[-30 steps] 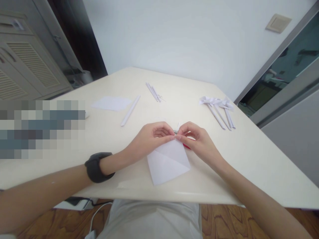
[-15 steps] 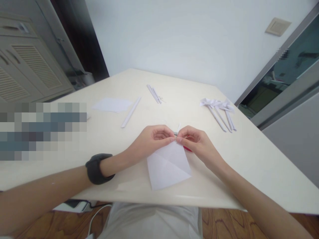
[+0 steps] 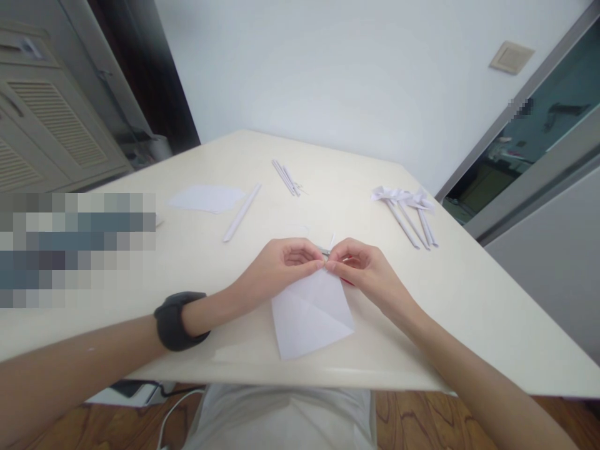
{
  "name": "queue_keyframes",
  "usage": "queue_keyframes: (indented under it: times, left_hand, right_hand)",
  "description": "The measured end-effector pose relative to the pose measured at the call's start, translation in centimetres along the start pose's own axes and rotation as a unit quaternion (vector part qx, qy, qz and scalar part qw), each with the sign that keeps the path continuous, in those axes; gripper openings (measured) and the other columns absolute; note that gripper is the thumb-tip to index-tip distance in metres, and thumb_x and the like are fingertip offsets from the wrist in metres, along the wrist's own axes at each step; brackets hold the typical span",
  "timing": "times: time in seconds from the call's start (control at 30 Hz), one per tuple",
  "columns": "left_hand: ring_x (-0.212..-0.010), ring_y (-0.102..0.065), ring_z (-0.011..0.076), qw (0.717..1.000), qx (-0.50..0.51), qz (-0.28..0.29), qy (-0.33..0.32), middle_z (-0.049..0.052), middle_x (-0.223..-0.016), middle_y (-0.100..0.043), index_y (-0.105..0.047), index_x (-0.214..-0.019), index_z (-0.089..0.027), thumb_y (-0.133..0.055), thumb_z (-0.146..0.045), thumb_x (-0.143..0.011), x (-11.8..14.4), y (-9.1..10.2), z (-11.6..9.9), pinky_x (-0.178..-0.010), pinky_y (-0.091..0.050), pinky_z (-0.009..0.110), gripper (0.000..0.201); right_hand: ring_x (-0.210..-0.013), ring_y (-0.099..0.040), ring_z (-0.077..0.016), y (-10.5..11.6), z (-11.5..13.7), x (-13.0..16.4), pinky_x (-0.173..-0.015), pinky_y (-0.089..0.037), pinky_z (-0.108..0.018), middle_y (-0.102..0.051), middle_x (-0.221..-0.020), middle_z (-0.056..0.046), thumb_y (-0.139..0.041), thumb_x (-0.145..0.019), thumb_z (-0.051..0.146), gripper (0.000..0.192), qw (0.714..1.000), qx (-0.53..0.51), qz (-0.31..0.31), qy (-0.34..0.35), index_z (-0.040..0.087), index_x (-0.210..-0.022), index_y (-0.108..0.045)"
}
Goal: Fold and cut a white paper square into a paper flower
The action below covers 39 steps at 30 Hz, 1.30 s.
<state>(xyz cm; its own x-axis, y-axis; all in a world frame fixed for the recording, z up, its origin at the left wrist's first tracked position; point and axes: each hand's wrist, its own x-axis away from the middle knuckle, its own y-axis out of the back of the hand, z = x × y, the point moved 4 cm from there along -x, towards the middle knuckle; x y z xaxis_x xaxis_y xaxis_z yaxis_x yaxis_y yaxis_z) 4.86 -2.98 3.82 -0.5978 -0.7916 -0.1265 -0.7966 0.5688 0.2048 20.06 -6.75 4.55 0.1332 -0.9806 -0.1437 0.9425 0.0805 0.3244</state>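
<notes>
**Both hands pinch the far corner of a white paper square**

Nearest the camera, at the near edge of the cream table [image 3: 469, 312], lies a white paper square [image 3: 312, 312]. It sits flat and turned like a diamond, one corner pointing back at the person and the opposite corner pointing away across the table. Its long axis runs near to far, leaning slightly to the left at the near end. A crease crosses it from the left corner toward the right.

The left hand [image 3: 276, 269], with a dark band [image 3: 175, 320] on its wrist, comes in from the left. The right hand [image 3: 368, 272] comes in from the right. Both are curled, thumb against forefinger, and they meet tip to tip at the far corner of the sheet, nipping it between them. A small thin thing shows at the pinch, too small to name. A bit of red shows under the right hand.

Farther out to the left lie a single rolled paper stick [image 3: 242, 212] and a flat white sheet [image 3: 206, 199]. Mid-table, beyond the hands, lies a small bundle of thin sticks [image 3: 284, 177]. To the far right, a cluster of finished paper pieces [image 3: 410, 209] lies with stems pointing toward the near right.
</notes>
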Motion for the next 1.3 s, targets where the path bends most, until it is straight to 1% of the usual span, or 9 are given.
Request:
queue_keyframes:
  times: [0.2,0.37,0.57,0.7,0.83,0.93,1.03,1.13,1.3]
  left_hand:
    - [-0.083,-0.063,0.0171,1.0,0.011,-0.004,0.002,0.005,-0.085,-0.067,-0.062,-0.082,-0.015,-0.06,-0.033,-0.078,0.06,-0.07,-0.12,-0.077,-0.049,0.029,0.019]
    - [-0.083,-0.061,0.0165,1.0,0.009,0.007,0.006,0.005,-0.086,-0.065,-0.061,-0.084,-0.014,-0.058,-0.033,-0.079,0.05,-0.14,-0.43,-0.076,-0.048,0.028,0.019]
    - [-0.082,-0.061,0.0169,1.0,0.017,0.017,0.01,0.004,-0.085,-0.064,-0.06,-0.085,-0.015,-0.059,-0.034,-0.077,0.0,-0.37,0.14,-0.074,-0.049,0.029,0.02]
    - [-0.079,-0.061,0.0164,1.0,0.012,0.017,0.017,0.004,-0.082,-0.064,-0.06,-0.082,-0.015,-0.059,-0.035,-0.077,-0.01,-0.4,0.26,-0.071,-0.048,0.028,0.02]
    - [-0.077,-0.061,0.0159,1.0,-0.001,0.019,0.016,0.003,-0.081,-0.064,-0.06,-0.082,-0.015,-0.058,-0.035,-0.078,0.08,-0.33,-0.05,-0.069,-0.048,0.027,0.02]
    - [-0.077,-0.06,0.0156,0.999,-0.035,0.018,-0.002,0.003,-0.08,-0.063,-0.06,-0.081,-0.015,-0.056,-0.034,-0.08,0.16,-0.33,-0.29,-0.07,-0.047,0.027,0.019]
    - [-0.078,-0.06,0.0155,0.997,-0.069,0.018,-0.023,0.003,-0.081,-0.063,-0.06,-0.081,-0.015,-0.054,-0.033,-0.081,0.19,-0.39,-0.43,-0.074,-0.046,0.028,0.018]
    - [-0.077,-0.06,0.0155,0.996,-0.079,0.022,-0.021,0.003,-0.081,-0.063,-0.06,-0.081,-0.015,-0.053,-0.032,-0.081,0.14,-0.41,-0.37,-0.074,-0.047,0.028,0.018]
    - [-0.077,-0.059,0.0155,0.996,-0.086,0.01,-0.028,0.003,-0.081,-0.063,-0.059,-0.081,-0.015,-0.054,-0.035,-0.081,0.02,-0.13,-0.47,-0.073,-0.047,0.027,0.02]
  right_hand:
    - [-0.063,-0.048,-0.009,-0.05,0.04,0.08,-0.054,-0.037,-0.022,-0.056,-0.078,0.0,-0.061,-0.076,0.032,0.015,1.0,0.011,0.0,0.005,0.018,-0.074,-0.06]
    - [-0.066,-0.049,-0.0097,0.0,0.08,0.1,-0.054,-0.038,-0.022,-0.057,-0.081,-0.001,-0.059,-0.078,0.03,0.013,0.999,0.025,-0.014,0.016,0.018,-0.073,-0.058]
    - [-0.067,-0.051,-0.0101,0.12,0.16,0.12,-0.055,-0.04,-0.022,-0.057,-0.083,-0.001,-0.058,-0.079,0.03,0.012,0.999,0.035,-0.019,0.007,0.019,-0.075,-0.057]
    - [-0.065,-0.05,-0.0099,0.1,0.09,0.07,-0.053,-0.038,-0.022,-0.057,-0.079,0.0,-0.058,-0.078,0.031,0.013,0.999,0.033,-0.01,0.003,0.018,-0.074,-0.058]
    - [-0.064,-0.05,-0.0102,0.17,0.0,0.0,-0.054,-0.038,-0.023,-0.057,-0.075,0.0,-0.055,-0.081,0.034,0.017,1.0,0.025,-0.009,-0.004,0.018,-0.075,-0.059]
    - [-0.067,-0.052,-0.0105,0.09,0.08,-0.03,-0.057,-0.04,-0.023,-0.057,-0.079,0.0,-0.058,-0.079,0.032,0.015,0.999,0.037,-0.002,0.012,0.018,-0.074,-0.058]
    - [-0.072,-0.054,-0.0115,-0.04,0.31,0.02,-0.062,-0.043,-0.025,-0.057,-0.082,-0.001,-0.058,-0.079,0.029,0.012,0.997,0.066,-0.004,0.043,0.018,-0.074,-0.058]
    - [-0.074,-0.054,-0.0124,-0.1,0.5,0.09,-0.065,-0.044,-0.026,-0.057,-0.082,-0.001,-0.058,-0.08,0.028,0.012,0.993,0.097,-0.014,0.067,0.018,-0.074,-0.058]
    - [-0.076,-0.055,-0.0119,0.03,0.47,0.07,-0.066,-0.044,-0.025,-0.057,-0.085,-0.001,-0.056,-0.082,0.027,0.011,0.992,0.103,-0.016,0.073,0.019,-0.076,-0.059]
